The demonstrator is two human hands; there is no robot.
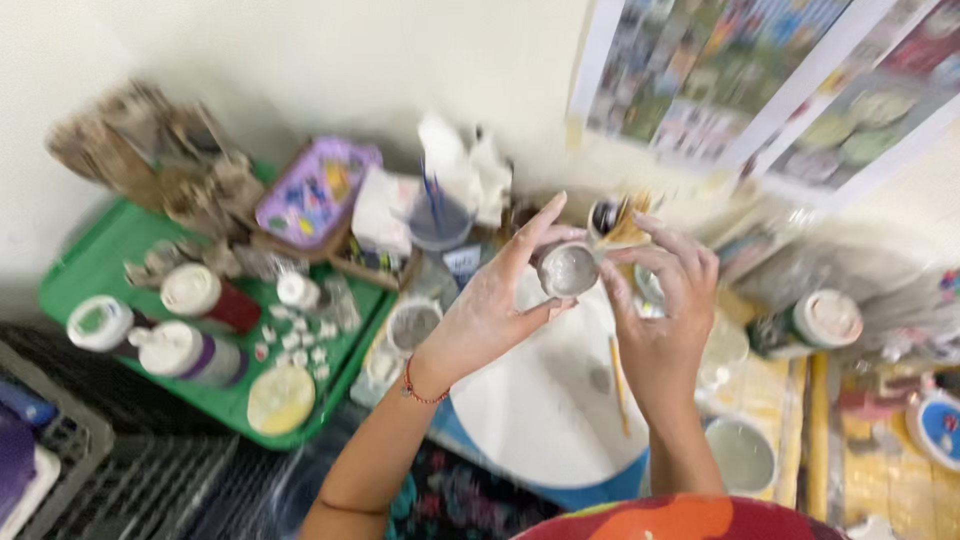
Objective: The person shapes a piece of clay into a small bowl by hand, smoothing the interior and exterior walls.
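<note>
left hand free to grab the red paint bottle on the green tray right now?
Probably not at once: the left hand is gripping a small round grey piece together with the right hand. The red bottle lies uncovered on the green tray, nothing across the way.

colourful white-bordered posters (760,80) hang on the wall; white-capped paint bottles (205,295) lie on green tray (90,265).

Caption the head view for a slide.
Both hands, left and right, hold a small round grey cup above a white round board.
</note>
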